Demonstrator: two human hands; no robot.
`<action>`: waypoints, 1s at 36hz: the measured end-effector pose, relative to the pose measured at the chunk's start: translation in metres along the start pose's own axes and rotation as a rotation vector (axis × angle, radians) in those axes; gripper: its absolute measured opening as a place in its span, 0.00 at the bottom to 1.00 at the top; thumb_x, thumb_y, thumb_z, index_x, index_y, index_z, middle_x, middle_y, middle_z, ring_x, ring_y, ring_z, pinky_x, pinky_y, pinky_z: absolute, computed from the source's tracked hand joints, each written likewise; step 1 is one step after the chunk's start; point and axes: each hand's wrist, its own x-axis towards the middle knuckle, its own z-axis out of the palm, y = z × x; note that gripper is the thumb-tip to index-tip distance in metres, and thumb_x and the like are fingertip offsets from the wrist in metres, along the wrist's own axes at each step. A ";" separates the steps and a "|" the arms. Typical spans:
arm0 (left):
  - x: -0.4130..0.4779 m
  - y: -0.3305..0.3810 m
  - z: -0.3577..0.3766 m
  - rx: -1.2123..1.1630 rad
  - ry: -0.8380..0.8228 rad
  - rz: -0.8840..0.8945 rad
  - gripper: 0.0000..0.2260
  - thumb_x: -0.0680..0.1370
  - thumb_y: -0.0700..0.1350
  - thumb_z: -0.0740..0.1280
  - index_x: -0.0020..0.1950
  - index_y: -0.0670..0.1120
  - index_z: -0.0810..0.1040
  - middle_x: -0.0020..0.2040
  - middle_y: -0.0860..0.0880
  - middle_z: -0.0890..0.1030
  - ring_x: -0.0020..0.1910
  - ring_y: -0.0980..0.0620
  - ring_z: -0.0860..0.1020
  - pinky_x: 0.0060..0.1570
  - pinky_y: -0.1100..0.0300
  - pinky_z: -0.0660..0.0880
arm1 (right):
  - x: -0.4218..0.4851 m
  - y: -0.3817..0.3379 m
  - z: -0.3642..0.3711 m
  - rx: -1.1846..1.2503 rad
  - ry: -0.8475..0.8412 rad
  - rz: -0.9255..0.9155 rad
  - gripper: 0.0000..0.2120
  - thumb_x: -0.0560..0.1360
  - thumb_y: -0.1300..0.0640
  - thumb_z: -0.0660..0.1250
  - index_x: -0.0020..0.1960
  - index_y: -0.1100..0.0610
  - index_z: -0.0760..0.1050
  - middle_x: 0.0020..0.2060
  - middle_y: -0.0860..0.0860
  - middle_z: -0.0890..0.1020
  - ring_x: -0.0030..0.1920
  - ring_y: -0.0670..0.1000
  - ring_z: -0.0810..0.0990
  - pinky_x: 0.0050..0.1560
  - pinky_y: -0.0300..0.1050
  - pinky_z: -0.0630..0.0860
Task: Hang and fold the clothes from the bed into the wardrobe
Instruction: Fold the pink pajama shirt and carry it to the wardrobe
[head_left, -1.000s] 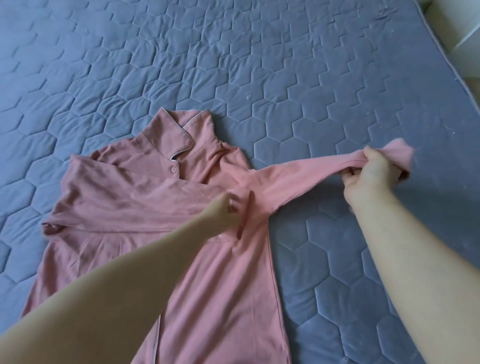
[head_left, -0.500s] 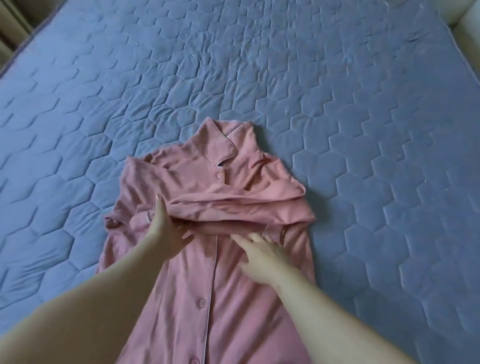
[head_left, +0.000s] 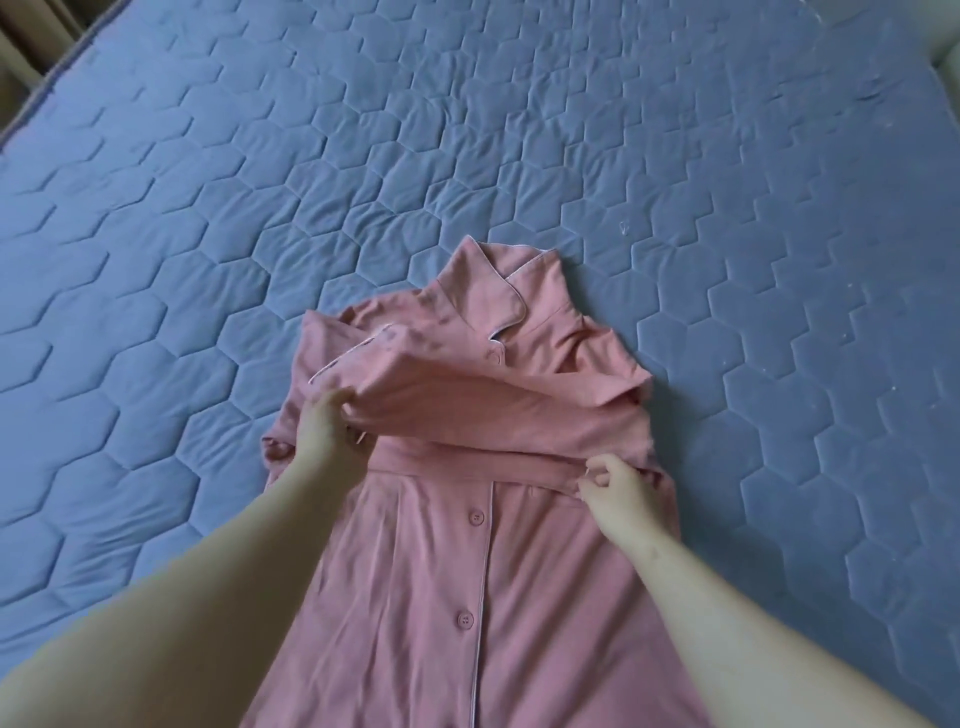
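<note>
First, at the far left: a brown strip (head_left: 23, 47) beyond the corner of the bed, too little of it in view to identify.

Bed (head_left: 156, 270): blue quilted cover stitched in hexagons, filling most of the view.

Left hand (head_left: 324, 431): bare forearm reaching in from the lower left. The fingers are curled round the left end of the upper sleeve and clamped on the cloth, lifting it slightly off the layer below.

Pink garment (head_left: 441, 597): long, button-fronted, lying face up on the bed just right of centre, with its lower part running out of view at the bottom edge.
- Collar (head_left: 493, 291): pale piping, pointing away toward the far side of the bed.
- Upper sleeve (head_left: 493, 410): folded across the chest from the right shoulder.
- Lower sleeve (head_left: 467, 460): a flatter band crossing just beneath it.
- Buttons (head_left: 476, 517): pink, set along a piped front edge.

Right hand (head_left: 618, 488): forearm entering from the lower right, fingertips pinching the right end of the lower sleeve against the garment's body.

Far right, top corner: a pale surface (head_left: 948, 47) beside the bed, indistinct.
</note>
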 end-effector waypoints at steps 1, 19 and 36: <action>0.008 -0.001 -0.008 0.065 0.033 0.018 0.09 0.77 0.37 0.60 0.42 0.51 0.71 0.38 0.50 0.73 0.35 0.55 0.73 0.36 0.63 0.73 | 0.002 -0.002 0.000 0.016 0.004 0.012 0.11 0.75 0.59 0.63 0.57 0.53 0.75 0.51 0.49 0.80 0.59 0.54 0.75 0.56 0.41 0.66; -0.020 -0.091 0.118 1.764 -0.397 1.066 0.27 0.73 0.42 0.63 0.71 0.54 0.62 0.70 0.51 0.62 0.69 0.48 0.61 0.64 0.54 0.59 | 0.037 0.038 -0.014 -0.105 0.292 0.028 0.22 0.72 0.64 0.66 0.65 0.54 0.67 0.58 0.57 0.70 0.55 0.62 0.74 0.47 0.50 0.71; 0.001 -0.099 0.212 1.342 -0.396 0.649 0.11 0.79 0.48 0.63 0.50 0.41 0.79 0.50 0.39 0.82 0.52 0.41 0.78 0.41 0.58 0.67 | 0.054 0.112 -0.030 0.141 0.351 0.087 0.08 0.77 0.60 0.62 0.40 0.57 0.66 0.41 0.59 0.79 0.45 0.62 0.76 0.36 0.46 0.61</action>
